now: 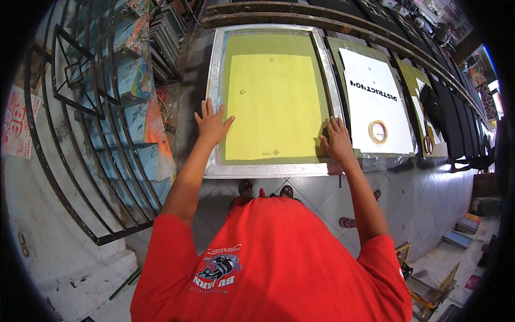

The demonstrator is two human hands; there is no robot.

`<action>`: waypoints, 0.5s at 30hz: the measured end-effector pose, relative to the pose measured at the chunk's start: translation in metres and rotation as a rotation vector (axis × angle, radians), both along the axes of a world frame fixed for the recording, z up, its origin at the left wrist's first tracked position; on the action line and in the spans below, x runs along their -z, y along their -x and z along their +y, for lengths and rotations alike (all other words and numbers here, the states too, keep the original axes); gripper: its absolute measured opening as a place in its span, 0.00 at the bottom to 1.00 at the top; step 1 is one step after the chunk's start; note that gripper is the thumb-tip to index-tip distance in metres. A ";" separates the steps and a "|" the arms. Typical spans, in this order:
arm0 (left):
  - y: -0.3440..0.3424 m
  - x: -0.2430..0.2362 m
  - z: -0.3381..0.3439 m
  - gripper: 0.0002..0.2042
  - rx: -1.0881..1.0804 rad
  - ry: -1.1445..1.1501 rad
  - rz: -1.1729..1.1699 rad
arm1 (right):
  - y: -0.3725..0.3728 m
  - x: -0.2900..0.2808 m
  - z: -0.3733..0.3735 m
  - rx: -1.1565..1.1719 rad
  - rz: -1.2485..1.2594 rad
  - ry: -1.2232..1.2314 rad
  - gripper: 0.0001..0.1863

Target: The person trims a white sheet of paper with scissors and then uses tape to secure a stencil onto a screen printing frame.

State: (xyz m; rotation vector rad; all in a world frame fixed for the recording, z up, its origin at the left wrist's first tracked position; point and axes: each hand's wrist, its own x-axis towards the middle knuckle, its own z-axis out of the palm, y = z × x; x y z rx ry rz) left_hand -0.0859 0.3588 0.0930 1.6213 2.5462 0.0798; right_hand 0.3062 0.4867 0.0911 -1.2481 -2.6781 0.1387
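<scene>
A silk-screen printing frame (273, 170) with pale metal rails and yellow-green mesh lies flat in front of me. A bright yellow sheet (272, 107) shows through the mesh; a small curved dark mark is at its left. My left hand (211, 123) rests on the frame's left rail, fingers spread, thumb reaching over the mesh. On the right rail lies my right hand (337, 140), fingers stretched forward and thumb toward the mesh. Neither hand is wrapped around anything. Right of the frame is a white sheet (370, 80) with black lettering, and on it sits a roll of tan tape (377, 132).
Scissors (428, 140) lie farther right, beside black cloth (456, 115). Long rails (300, 17) run behind the frame. At left stand a black metal grille (91, 102) and paint-stained blue shelves (126, 118). A sandalled foot (347, 221) is on the tiled floor (327, 201) at right.
</scene>
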 end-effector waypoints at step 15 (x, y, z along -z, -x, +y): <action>0.027 0.038 -0.083 0.30 -0.367 -0.217 -0.754 | -0.003 -0.012 -0.109 -0.261 0.058 0.005 0.27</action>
